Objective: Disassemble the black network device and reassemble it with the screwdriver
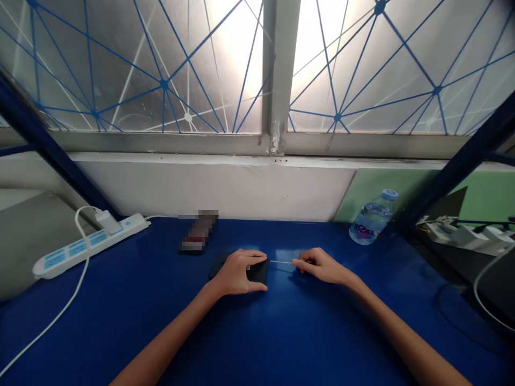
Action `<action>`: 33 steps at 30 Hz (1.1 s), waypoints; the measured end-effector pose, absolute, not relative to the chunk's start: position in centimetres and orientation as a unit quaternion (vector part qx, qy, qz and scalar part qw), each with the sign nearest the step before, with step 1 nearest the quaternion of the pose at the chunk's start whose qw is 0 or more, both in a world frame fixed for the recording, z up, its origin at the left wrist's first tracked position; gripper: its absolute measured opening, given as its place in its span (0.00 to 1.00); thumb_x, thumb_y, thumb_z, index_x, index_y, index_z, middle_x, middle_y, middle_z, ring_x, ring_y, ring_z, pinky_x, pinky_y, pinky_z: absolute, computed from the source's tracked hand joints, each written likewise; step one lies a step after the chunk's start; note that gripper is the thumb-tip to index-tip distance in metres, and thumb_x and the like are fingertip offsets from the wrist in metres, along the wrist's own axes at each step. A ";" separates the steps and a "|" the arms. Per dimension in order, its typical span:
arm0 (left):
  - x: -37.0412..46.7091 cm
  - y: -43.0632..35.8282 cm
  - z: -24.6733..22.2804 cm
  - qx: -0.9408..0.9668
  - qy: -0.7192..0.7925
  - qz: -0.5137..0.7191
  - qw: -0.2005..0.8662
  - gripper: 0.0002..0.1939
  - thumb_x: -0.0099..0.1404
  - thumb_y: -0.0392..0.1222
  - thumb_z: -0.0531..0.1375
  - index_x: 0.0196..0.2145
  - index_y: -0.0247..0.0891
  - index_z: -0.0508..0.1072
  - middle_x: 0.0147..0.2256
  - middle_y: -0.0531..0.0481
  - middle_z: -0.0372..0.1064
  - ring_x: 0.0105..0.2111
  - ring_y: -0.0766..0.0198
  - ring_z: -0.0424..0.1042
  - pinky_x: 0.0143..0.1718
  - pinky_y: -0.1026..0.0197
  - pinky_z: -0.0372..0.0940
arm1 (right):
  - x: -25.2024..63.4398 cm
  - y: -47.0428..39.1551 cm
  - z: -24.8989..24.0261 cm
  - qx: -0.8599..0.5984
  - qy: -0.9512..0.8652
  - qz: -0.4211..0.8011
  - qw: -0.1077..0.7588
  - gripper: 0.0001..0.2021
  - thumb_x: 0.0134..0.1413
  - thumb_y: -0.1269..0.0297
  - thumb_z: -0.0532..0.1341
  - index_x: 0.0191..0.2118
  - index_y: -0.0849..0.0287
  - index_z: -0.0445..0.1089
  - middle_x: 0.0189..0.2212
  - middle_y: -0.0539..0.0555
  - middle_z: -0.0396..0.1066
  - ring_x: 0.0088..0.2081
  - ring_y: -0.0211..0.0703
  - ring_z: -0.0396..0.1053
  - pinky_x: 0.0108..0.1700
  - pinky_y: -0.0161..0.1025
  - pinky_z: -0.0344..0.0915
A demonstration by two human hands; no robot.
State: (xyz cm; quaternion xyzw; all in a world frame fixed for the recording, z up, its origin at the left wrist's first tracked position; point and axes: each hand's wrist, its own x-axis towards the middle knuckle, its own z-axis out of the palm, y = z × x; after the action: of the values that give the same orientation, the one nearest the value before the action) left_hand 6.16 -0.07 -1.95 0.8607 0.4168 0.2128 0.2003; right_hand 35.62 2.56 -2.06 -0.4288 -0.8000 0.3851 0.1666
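Note:
My left hand (238,271) lies over a flat black box-like device (257,272) on the blue tabletop. Its fingers grip the far edge and its thumb the near edge, and the palm hides much of the top. To the right, my right hand (319,266) is closed around the dark handle of a slim screwdriver (280,261). The thin metal shaft points left at the device's right side, and its tip is close to that edge; whether they touch I cannot tell.
A blurred-out dark flat object (199,236) lies behind my left hand. At the left is a white power strip (92,244) with a plugged-in charger (108,221) and trailing cable. A water bottle (372,217) stands back right. Blue metal posts (450,166) flank the table.

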 end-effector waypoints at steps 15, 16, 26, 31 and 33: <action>5.9 -0.8 -1.9 0.849 0.422 0.243 0.205 0.38 0.47 0.55 0.76 0.55 0.44 0.76 0.54 0.42 0.74 0.52 0.43 0.75 0.55 0.42 0.66 | 35.3 2.4 -2.5 -0.469 -0.786 0.363 0.176 0.20 0.50 0.45 0.68 0.29 0.58 0.65 0.23 0.46 0.65 0.26 0.37 0.58 0.29 0.35 0.52; 5.9 -0.8 -1.9 0.850 0.419 0.243 0.206 0.37 0.47 0.55 0.76 0.55 0.44 0.76 0.54 0.42 0.74 0.52 0.43 0.75 0.56 0.41 0.66 | 35.1 2.3 -2.4 -0.477 -0.787 0.348 0.176 0.20 0.52 0.44 0.66 0.30 0.58 0.66 0.23 0.47 0.66 0.26 0.37 0.58 0.29 0.35 0.52; 6.0 -1.5 -1.9 0.876 0.382 0.251 0.153 0.34 0.58 0.56 0.69 0.59 0.42 0.72 0.56 0.39 0.73 0.53 0.42 0.74 0.55 0.38 0.66 | 34.8 1.5 -2.2 -0.513 -0.791 0.277 0.186 0.21 0.59 0.43 0.60 0.30 0.58 0.73 0.26 0.52 0.72 0.28 0.41 0.65 0.30 0.36 0.52; 6.2 -1.4 -2.1 0.878 0.381 0.263 0.121 0.29 0.63 0.55 0.66 0.59 0.42 0.73 0.54 0.39 0.74 0.53 0.43 0.74 0.54 0.40 0.68 | 35.2 1.8 -2.8 -0.481 -0.807 0.288 0.185 0.25 0.56 0.40 0.62 0.23 0.59 0.70 0.26 0.52 0.70 0.27 0.38 0.63 0.30 0.36 0.53; 6.3 -1.4 -2.2 0.880 0.376 0.268 0.111 0.27 0.64 0.55 0.64 0.58 0.42 0.73 0.54 0.39 0.74 0.53 0.44 0.75 0.54 0.41 0.68 | 35.2 1.8 -2.9 -0.479 -0.810 0.279 0.193 0.24 0.55 0.41 0.63 0.24 0.59 0.70 0.27 0.51 0.70 0.27 0.38 0.63 0.31 0.36 0.53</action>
State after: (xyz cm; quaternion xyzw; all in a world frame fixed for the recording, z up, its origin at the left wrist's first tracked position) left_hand 6.32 -1.43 -2.25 0.8801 0.3763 0.2675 0.1107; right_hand 35.22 1.77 -2.91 -0.4792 -0.8097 0.2785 0.1930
